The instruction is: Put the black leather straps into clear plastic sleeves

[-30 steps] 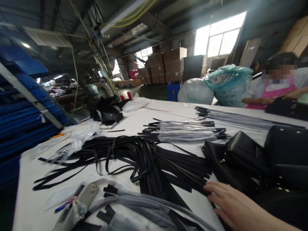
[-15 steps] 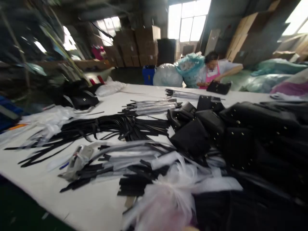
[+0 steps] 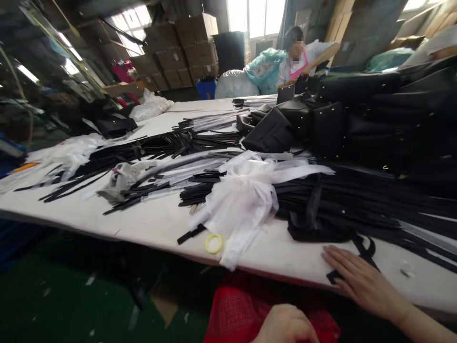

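My right hand point(image 3: 360, 281) lies flat at the front edge of the table, fingers stretched out, over the end of a black strap point(image 3: 369, 252). At the bottom of the view, my left hand point(image 3: 287, 326) is curled closed in front of red cloth point(image 3: 235, 305); whatever its fingers hold, if anything, is hidden. Just beyond my right hand lies a thick bundle of black strips point(image 3: 342, 200). Left of it rests a crumpled white plastic bag point(image 3: 246, 190), with a yellow ring point(image 3: 213, 243) near the table edge.
Black bags with metal studs point(image 3: 326, 128) are heaped at the right of the white table point(image 3: 153, 224). More black strips point(image 3: 171, 143) stretch across the middle. Across the table a person in a pink apron point(image 3: 298, 64) works, with cardboard boxes point(image 3: 174, 52) behind.
The view has tilted down, so the table's front edge and red cloth now show. My right hand has come into view on the table, and my left hand shows more fully.
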A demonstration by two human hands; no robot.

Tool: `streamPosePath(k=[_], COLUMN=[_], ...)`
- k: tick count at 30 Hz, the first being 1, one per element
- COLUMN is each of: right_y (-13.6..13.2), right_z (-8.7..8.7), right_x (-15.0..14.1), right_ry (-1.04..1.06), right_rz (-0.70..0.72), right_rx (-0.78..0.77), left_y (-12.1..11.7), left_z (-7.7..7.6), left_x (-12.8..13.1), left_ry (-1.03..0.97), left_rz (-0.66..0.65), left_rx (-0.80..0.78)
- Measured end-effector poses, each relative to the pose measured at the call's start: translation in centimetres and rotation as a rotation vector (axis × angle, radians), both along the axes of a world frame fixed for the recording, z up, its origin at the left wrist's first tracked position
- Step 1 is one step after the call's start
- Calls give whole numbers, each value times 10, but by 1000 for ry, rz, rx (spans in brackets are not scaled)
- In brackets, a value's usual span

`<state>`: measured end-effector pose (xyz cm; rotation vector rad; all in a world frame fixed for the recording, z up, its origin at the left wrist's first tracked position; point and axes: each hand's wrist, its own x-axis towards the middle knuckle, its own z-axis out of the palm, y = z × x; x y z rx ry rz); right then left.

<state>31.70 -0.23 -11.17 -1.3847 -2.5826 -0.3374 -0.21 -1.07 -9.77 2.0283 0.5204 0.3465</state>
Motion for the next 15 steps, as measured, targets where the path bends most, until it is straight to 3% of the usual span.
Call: streamPosePath(k=[3, 5, 10, 11, 15], right_y=[-2, 1, 8, 8, 4], right_z=[-7, -16, -32, -32, -25], right_x=[4, 7, 12, 12, 5], right_ry=[50, 72, 65, 53, 27], right_rz=[-16, -8, -4, -9, -51], right_rx=[70, 99, 175, 190, 192], left_y=[-34, -36, 8, 21, 67], left_z=[9, 22, 45, 46, 46], left_x=[-22, -44, -111, -121, -139], left_ry=[-63, -68, 236, 322, 584], left_rz=[199, 368, 978, 1050, 1074], left_rx=[135, 259, 606, 658, 695])
